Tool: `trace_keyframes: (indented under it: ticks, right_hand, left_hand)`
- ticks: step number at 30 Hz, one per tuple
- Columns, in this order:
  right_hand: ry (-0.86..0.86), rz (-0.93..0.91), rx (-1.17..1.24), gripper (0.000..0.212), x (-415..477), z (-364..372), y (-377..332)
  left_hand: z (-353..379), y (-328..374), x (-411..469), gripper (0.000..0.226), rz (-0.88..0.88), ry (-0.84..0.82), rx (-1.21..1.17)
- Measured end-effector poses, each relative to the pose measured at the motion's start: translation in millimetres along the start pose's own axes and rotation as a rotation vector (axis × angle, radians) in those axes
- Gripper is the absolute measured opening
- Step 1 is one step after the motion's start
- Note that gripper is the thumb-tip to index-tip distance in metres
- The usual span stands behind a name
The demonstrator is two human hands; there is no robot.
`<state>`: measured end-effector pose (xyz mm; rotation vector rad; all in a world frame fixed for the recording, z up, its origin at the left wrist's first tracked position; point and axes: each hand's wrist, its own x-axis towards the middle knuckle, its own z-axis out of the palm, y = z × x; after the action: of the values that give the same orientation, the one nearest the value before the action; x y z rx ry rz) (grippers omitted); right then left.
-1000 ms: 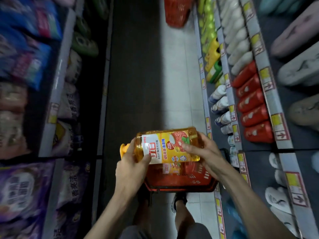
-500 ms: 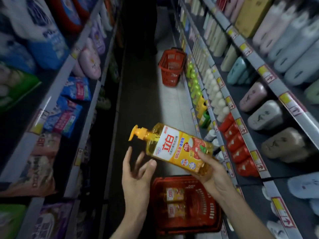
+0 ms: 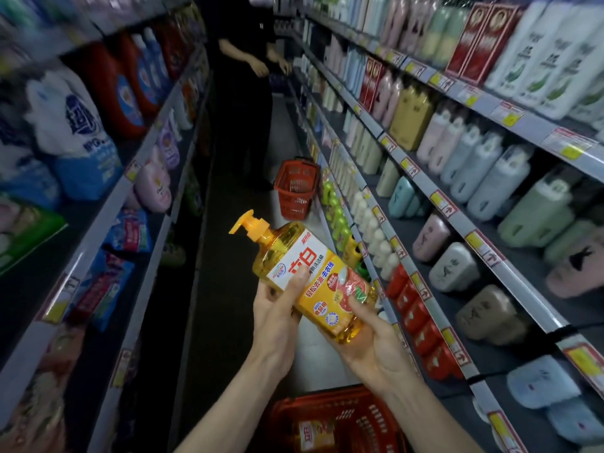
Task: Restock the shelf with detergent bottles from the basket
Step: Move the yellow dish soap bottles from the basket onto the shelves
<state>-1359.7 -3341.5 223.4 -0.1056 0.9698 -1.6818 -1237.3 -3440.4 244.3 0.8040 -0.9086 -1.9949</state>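
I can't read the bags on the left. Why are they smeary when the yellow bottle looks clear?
Head view: the left shelf bags are dim and motion-blurred near the frame edge; the yellow bottle, mid-frame, is lit and sharp.

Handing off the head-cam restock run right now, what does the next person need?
Left hand: grips the detergent bottle mid-label.
Right hand: grips its base end.
Bottle is tilted in the air over the aisle, pump up-left.
Red basket below the hands holds at least one spare bottle.
Done: this bottle is out of the basket.
To do: set it on the right-hand shelf, then the rest.
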Motion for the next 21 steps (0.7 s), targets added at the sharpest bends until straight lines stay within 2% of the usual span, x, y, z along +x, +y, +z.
trace_keyframes:
  ticks: [2,4,6,12,17,21]
  right_hand:
    - [-0.051,0.020,-0.102,0.056,4,-1,-2]
    - [-0.102,0.065,-0.191,0.083,9,-4,-5]
    - [-0.165,0.093,-0.262,0.096,14,-4,-10]
    - [-0.293,0.024,-0.569,0.096,38,10,-43]
    - [-0.528,0.051,-0.800,0.100,45,30,-54]
    - [-0.721,0.105,-0.898,0.060,43,38,-41]
  left_hand:
    - [0,6,1,0.059,0.006,0.022,-0.007]
    - [-1,14,0,0.055,0.017,0.037,0.026]
    - [-2,21,-1,0.050,0.033,0.046,0.093]
    - [0,35,-17,0.058,0.139,0.163,0.299]
    - [5,34,-41,0.060,0.207,0.288,0.357]
    - [7,22,-69,0.056,0.289,0.442,0.425]
